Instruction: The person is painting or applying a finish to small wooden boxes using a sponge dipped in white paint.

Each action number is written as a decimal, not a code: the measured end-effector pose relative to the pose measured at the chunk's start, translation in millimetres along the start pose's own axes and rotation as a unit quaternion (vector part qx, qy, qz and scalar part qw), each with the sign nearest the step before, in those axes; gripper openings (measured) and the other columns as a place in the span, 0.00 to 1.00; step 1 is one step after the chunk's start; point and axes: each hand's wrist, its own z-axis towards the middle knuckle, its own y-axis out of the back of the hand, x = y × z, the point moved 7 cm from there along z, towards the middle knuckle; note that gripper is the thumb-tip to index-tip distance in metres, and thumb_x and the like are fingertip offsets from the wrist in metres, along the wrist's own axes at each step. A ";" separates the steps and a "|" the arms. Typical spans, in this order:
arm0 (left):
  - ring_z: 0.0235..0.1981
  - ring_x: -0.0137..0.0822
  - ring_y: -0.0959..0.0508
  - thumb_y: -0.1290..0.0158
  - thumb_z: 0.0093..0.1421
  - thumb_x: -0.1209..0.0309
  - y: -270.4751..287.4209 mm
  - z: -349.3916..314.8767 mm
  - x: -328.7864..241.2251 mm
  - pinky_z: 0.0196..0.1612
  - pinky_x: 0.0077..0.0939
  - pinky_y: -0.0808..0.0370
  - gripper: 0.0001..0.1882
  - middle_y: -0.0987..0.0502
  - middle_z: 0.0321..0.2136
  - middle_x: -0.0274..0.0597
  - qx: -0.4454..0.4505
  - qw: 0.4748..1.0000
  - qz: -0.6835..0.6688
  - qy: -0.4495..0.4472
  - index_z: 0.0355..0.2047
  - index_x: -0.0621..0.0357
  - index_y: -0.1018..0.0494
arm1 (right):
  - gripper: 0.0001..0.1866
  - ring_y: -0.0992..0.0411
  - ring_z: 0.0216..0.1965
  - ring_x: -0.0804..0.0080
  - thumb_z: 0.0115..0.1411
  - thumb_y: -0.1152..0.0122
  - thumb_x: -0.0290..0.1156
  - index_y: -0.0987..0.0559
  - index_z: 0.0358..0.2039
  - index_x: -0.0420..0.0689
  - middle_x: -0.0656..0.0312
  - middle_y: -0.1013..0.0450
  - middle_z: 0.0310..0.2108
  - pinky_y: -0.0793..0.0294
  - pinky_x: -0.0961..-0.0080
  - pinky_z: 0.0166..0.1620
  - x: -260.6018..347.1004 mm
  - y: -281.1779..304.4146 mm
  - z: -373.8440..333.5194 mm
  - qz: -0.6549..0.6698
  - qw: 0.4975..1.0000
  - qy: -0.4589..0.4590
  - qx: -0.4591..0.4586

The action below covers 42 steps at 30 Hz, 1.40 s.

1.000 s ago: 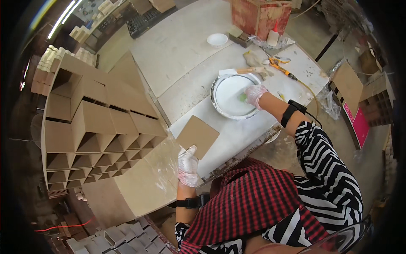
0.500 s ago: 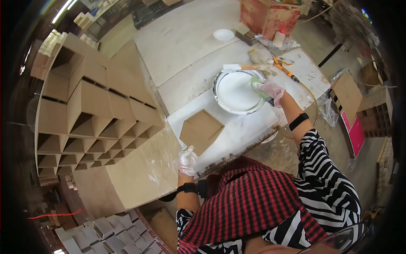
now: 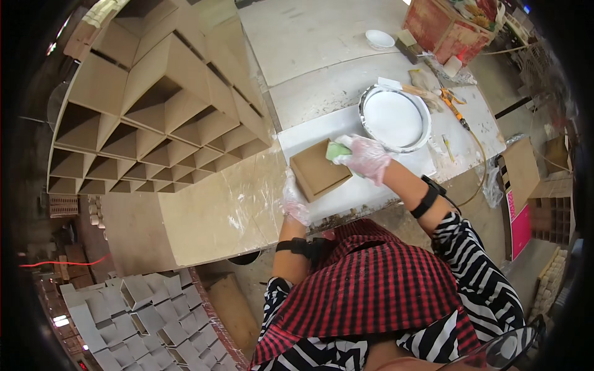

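While plastic-gloved left fingers [image 3: 290, 180] hold square brown box [image 3: 318, 173], right fingers [image 3: 348, 141] grip green sponge [image 3: 335, 152] at its rim, now off round tub [image 3: 362, 112].

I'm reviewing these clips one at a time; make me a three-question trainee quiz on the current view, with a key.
1. What colour is the sponge in the right hand?

2. True or false: the left hand is inside the round tub.

3. Which of these lies closest to the round tub?
A. the white bowl
B. the wooden-handled tool
C. the bottle with the red tip

Key:
1. Green.
2. False; it is against the side of the brown box.
3. B.
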 end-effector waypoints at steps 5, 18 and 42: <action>0.41 0.38 0.23 0.63 0.67 0.50 8.2 30.5 -10.3 0.44 0.32 0.23 0.27 0.25 0.44 0.44 0.035 0.940 0.273 -0.203 0.52 0.61 0.33 | 0.21 0.26 0.42 0.52 0.58 0.47 0.48 0.25 0.45 0.47 0.49 0.27 0.40 0.27 0.62 0.45 52.4 -33.2 7.3 0.170 0.982 0.017 0.081; 0.34 0.31 0.24 0.57 0.65 0.50 36.7 21.4 -8.1 0.36 0.26 0.25 0.28 0.22 0.35 0.40 -0.207 0.971 0.113 -0.049 0.43 0.67 0.26 | 0.23 0.26 0.41 0.56 0.57 0.47 0.51 0.25 0.46 0.47 0.49 0.26 0.37 0.28 0.61 0.45 92.8 -41.3 29.5 -0.075 0.990 0.089 0.076; 0.32 0.31 0.24 0.53 0.64 0.53 53.6 67.9 5.1 0.35 0.26 0.27 0.25 0.22 0.32 0.40 -0.035 0.987 0.097 -0.125 0.41 0.68 0.24 | 0.24 0.28 0.47 0.57 0.56 0.44 0.45 0.27 0.53 0.53 0.50 0.31 0.51 0.28 0.65 0.48 102.4 -58.3 28.4 -0.062 0.985 0.053 0.153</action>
